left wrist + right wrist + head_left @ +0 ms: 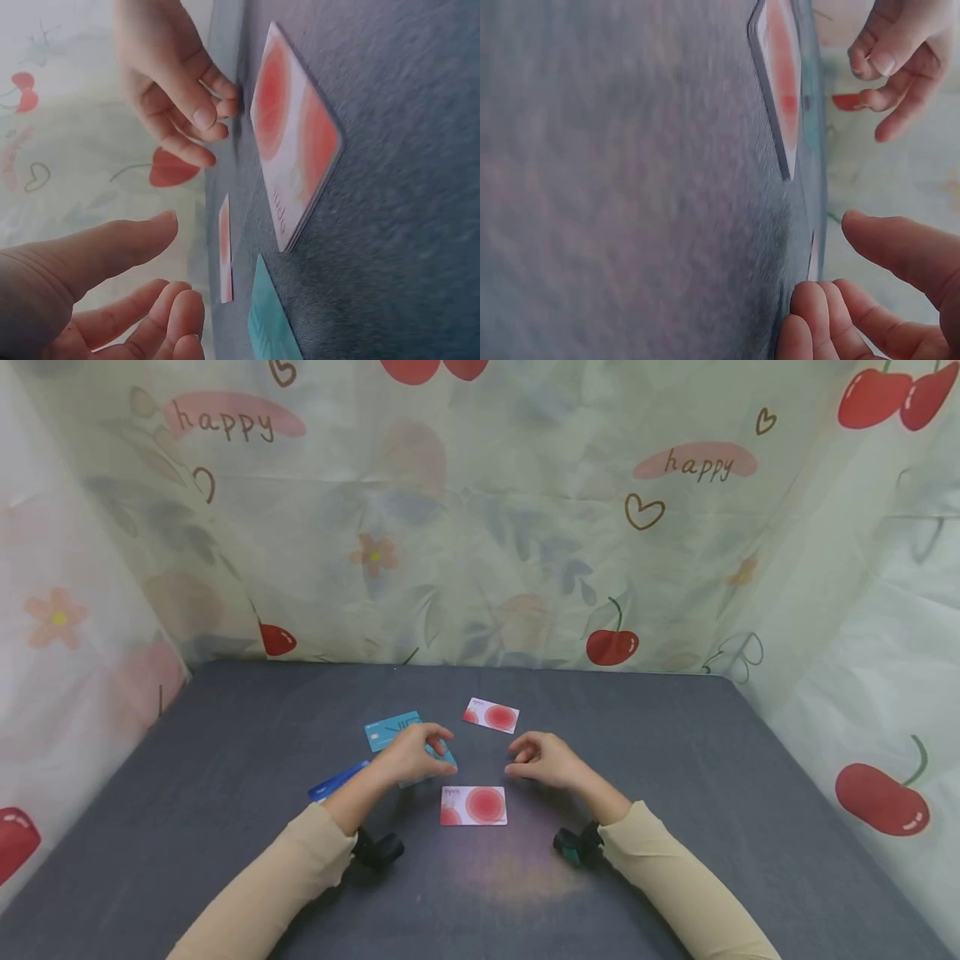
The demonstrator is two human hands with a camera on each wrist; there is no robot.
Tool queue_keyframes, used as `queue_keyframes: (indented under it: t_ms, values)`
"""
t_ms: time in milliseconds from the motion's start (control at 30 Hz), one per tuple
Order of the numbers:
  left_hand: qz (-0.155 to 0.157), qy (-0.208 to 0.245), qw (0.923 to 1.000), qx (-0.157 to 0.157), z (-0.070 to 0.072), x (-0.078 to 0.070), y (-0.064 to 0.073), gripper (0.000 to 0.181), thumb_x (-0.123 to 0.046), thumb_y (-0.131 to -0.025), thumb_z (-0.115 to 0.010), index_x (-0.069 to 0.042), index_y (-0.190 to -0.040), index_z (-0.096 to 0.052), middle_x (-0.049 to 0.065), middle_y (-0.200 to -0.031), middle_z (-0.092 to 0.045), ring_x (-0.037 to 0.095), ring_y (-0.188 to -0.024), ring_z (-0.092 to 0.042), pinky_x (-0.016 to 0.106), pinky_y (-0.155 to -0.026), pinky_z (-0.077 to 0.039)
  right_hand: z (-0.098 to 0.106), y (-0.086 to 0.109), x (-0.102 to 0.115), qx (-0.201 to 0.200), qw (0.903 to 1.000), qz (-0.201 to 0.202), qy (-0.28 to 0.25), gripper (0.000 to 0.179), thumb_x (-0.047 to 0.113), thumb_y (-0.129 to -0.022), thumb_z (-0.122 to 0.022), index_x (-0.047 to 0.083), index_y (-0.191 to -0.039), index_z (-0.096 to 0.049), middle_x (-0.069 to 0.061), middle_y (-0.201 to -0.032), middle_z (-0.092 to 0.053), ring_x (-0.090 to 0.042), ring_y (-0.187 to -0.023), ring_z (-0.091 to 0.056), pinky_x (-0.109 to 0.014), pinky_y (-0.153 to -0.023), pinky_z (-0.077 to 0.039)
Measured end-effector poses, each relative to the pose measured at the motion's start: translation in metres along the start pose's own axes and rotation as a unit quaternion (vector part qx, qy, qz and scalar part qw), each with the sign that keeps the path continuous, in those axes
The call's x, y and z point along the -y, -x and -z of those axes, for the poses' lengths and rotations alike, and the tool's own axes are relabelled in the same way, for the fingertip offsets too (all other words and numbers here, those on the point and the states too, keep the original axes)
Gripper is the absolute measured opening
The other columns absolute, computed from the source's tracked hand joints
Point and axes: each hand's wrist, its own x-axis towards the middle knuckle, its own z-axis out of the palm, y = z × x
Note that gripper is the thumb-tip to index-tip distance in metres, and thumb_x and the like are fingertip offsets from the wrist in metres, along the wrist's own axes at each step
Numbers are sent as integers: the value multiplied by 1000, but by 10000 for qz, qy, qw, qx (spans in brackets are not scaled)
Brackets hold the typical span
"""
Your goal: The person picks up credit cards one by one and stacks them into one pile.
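Both bare hands hover low over the dark table, thumbs apart from loosely bent fingers, holding nothing. My left hand (411, 753) is over light blue cards (386, 732) and hides part of them. To the right, my right hand (552, 762) faces it across a gap. Between and nearer the body lies a white card with red circles (474, 806); its thick, layered edge in the left wrist view suggests a small stack (292, 135). A similar red-and-white card (491, 716) lies farther back, turned slightly. Beside the left forearm, a dark blue card (337, 781) is partly covered.
The dark grey tabletop (637, 710) ends at a patterned cloth backdrop (487, 527), with cloth sides left and right. Black wrist cameras (378, 850) hang under both wrists, close above the table.
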Motion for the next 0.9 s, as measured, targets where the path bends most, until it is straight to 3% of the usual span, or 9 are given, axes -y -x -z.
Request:
queue_keyframes:
  t_ms: [133,300,767,900]
  values:
    - [-6,41,9999,-143,0,-1,-10,50,-14,-76,-75,2,-120,-58,15,-97,-65,23,-88,-58,31,-75,-49,4,-6,-3,-66,9998,-160,-17,35,14,-78,-73,-4,-107,-61,-11,-81,-65,-7,-60,-51,-22,-58,-43]
    - [-43,68,9995,-296,2,-1,-24,49,-13,-75,-75,3,-118,-58,15,-94,-65,24,-86,-58,29,-72,-48,10,-15,-4,-107,9992,-392,-35,37,15,-80,-71,-4,-110,-59,-11,-83,-65,-8,-61,-51,-23,-58,-42]
    - [432,214,9979,-438,-2,1,-61,48,-16,-79,-72,1,-121,-57,17,-105,-63,26,-91,-60,31,-76,-50,17,-41,-6,-326,9928,-1100,-355,42,14,-80,-72,-4,-114,-56,-10,-88,-62,-9,-66,-54,-20,-61,-46]
    - [513,263,9967,-562,-4,3,-67,47,-16,-79,-73,2,-120,-58,18,-105,-63,26,-89,-61,29,-73,-50,17,-50,-12,-395,9921,-1075,-512,42,14,-76,-75,-3,-109,-57,-12,-87,-63,-10,-64,-56,-23,-62,-49]
